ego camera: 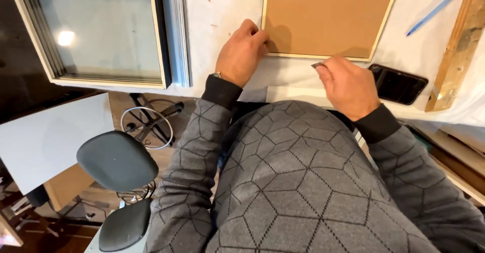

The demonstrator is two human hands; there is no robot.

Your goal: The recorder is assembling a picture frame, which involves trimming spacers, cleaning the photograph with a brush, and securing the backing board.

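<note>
A pale wooden frame with a brown backing board [326, 15] lies face down on the white-covered table [227, 10]. My left hand [242, 51] rests its fingers on the frame's near left corner, pressing on the edge. Just below the frame's near edge, my right hand [348, 86] pinches a small grey metal piece [317, 65] between thumb and fingers. Both arms wear a grey patterned sweater with dark cuffs.
A stack of glass-fronted frames [101, 30] lies at the left of the table. A black phone [399, 83] sits right of my right hand, beside a wooden strip [457, 46] and a blue pen [437, 8]. A grey swivel stool [117, 162] stands on the floor at left.
</note>
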